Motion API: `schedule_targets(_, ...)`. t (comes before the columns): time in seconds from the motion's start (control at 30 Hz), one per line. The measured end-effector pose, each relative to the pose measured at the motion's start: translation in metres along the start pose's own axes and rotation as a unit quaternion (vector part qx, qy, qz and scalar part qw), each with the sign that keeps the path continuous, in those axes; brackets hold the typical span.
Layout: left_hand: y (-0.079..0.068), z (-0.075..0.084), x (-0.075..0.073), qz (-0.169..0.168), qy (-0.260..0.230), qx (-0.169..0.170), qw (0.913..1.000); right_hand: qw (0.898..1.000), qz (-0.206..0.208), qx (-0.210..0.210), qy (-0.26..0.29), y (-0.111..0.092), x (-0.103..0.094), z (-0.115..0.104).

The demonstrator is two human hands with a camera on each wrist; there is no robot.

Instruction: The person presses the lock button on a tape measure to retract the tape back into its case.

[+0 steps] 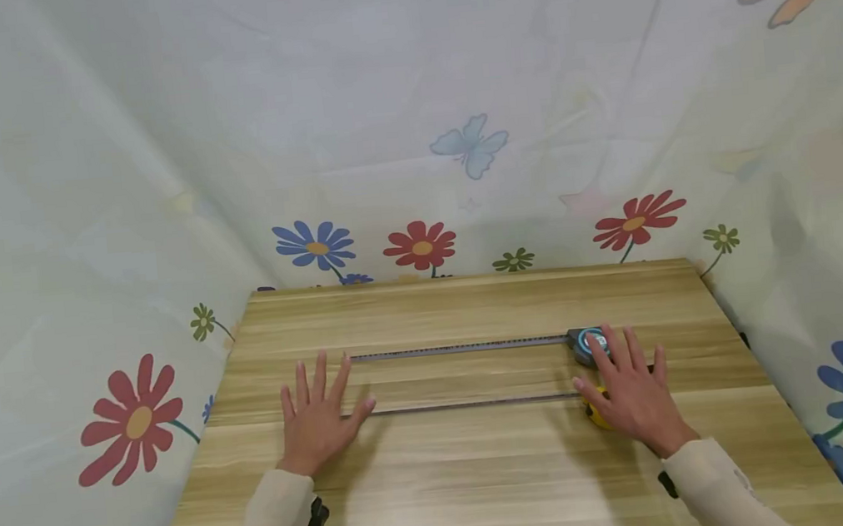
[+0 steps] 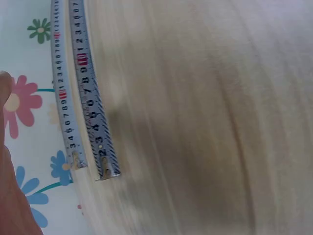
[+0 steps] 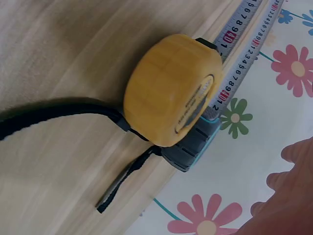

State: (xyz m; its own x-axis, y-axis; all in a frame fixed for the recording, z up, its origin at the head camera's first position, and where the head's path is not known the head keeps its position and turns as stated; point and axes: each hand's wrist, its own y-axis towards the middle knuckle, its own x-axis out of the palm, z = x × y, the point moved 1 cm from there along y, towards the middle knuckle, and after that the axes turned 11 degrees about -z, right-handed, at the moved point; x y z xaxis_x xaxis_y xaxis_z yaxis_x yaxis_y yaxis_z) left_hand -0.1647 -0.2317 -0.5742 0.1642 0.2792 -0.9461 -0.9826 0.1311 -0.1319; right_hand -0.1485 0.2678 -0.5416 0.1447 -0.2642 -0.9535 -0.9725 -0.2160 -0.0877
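Observation:
Two tape measures lie side by side with their blades drawn out leftward. The yellow tape measure (image 3: 161, 93), with a black wrist strap, is nearer to me; the dark grey and teal tape measure (image 1: 578, 351) lies behind it. In the head view, the near blade (image 1: 471, 405) and far blade (image 1: 459, 348) run roughly parallel. Their metal end hooks (image 2: 108, 172) show in the left wrist view. My left hand (image 1: 316, 431) is spread by the blade ends, and my right hand (image 1: 638, 398) is spread over the cases, partly hiding them. Both hands appear raised and hold nothing.
Beneath everything is a wood-grain table (image 1: 457, 494). White sheeting (image 1: 345, 77) printed with flowers and butterflies rises behind the table and along both sides. A black strap (image 3: 127, 178) trails from the grey case across the wood.

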Motion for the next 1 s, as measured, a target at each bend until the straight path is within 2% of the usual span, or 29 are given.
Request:
schedule_targets(0.3, -0.005, -0.007, 0.013, -0.006, -0.006, -0.002, 1.0, 1.0, -0.015, -0.003, 0.012, -0.001, 0.011, 0.004)
schedule_targets(0.5, -0.009, -0.007, 0.019, 0.006, 0.0, 0.001, 1.0, 1.0, -0.014, -0.005, 0.012, 0.0, 0.018, 0.005)
schedule_targets(0.8, -0.009, -0.013, 0.029, -0.023, 0.006, -0.007, 0.9997, 0.999, -0.036, 0.006, 0.011, 0.001, 0.028, 0.006)
schedule_targets(1.0, -0.011, -0.01, 0.028, -0.04, -0.009, -0.001, 0.9992, 0.999, -0.042, 0.005, 0.028, -0.003, 0.034, 0.007)
